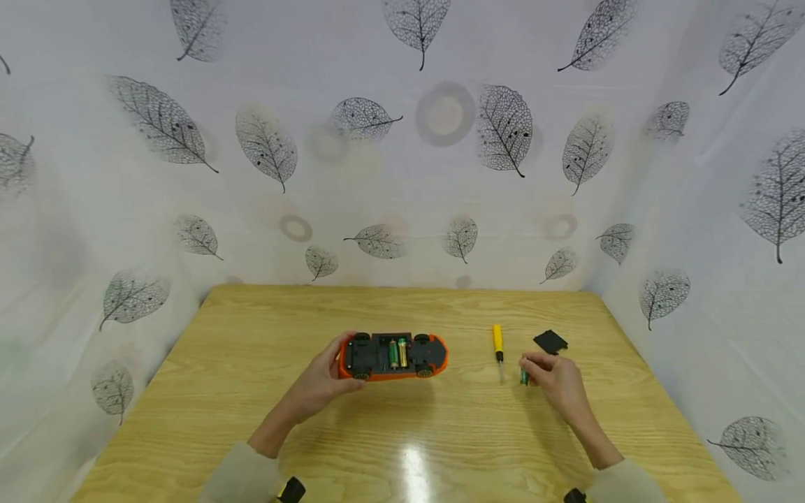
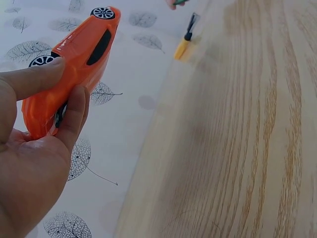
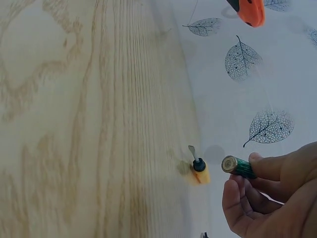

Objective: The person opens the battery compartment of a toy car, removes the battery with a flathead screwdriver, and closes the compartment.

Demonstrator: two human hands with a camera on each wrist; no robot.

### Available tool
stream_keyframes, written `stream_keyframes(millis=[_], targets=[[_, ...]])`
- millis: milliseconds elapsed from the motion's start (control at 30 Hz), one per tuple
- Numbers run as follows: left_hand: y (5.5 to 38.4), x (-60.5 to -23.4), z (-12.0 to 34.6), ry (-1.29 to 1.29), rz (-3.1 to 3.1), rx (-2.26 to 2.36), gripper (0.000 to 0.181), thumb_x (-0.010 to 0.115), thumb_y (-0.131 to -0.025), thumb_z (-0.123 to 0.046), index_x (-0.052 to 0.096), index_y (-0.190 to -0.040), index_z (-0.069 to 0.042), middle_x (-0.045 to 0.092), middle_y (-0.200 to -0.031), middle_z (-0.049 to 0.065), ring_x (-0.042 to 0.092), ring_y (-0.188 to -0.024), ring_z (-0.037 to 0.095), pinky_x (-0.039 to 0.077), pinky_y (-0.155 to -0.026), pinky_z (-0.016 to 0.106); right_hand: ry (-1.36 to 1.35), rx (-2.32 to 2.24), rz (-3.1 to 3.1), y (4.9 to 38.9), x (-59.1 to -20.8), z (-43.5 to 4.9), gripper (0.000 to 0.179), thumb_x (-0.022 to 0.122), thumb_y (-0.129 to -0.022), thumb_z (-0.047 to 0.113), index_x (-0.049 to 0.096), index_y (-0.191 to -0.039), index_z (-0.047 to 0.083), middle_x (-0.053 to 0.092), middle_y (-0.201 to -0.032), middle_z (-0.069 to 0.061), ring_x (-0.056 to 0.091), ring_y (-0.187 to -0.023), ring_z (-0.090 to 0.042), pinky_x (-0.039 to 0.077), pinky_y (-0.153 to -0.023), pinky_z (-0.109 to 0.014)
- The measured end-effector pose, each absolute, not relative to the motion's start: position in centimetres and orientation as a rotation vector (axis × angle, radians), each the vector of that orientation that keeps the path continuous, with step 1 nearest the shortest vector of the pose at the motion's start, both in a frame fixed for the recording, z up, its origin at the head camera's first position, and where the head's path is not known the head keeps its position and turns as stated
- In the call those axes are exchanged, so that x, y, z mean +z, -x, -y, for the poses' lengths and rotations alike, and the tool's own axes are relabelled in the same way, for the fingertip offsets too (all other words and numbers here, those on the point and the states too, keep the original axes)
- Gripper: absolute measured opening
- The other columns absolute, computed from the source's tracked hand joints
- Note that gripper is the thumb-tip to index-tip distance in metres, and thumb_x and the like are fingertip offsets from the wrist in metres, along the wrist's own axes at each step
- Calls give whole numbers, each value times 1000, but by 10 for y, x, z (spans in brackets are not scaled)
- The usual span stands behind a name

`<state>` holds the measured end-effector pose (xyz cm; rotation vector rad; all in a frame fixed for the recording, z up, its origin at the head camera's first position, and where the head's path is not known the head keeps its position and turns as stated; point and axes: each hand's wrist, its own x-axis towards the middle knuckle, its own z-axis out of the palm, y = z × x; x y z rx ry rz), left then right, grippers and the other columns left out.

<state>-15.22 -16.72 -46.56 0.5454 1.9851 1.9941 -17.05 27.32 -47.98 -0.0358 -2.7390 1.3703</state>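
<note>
My left hand grips the rear of an orange toy car, thumb and fingers on either side. In the head view the car's black underside faces me, its battery bay uncovered, with two green-and-gold batteries lying side by side inside. The left wrist view shows the orange car body and its wheels. On the right, my right hand pinches a green battery between thumb and fingers. Its flat metal end points away from the hand in the right wrist view.
A yellow-handled screwdriver lies on the wooden table between the car and my right hand. Just beyond that hand is a black battery cover. A white leaf-patterned sheet hangs behind and at both sides of the table.
</note>
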Motion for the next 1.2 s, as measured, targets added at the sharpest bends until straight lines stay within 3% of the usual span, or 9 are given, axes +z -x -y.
stream_keyframes(millis=[200, 1200], targets=[[151, -464, 167, -538, -1997, 1986, 87, 72, -92, 6, 18, -161, 0, 27, -158, 34, 50, -134, 42, 56, -95, 32, 47, 1328, 2794, 175, -487, -274, 30, 68, -101, 14, 72, -119, -10, 72, -82, -6, 62, -69, -14, 51, -57, -23], [151, -465, 160, -521, -2024, 1964, 87, 72, -93, 5, 18, -161, 1, 27, -159, 32, 50, -135, 43, 56, -97, 33, 121, 1305, 2858, 179, -506, -270, 23, 71, -97, 9, 73, -109, -11, 74, -86, -9, 66, -66, -17, 55, -54, -26]])
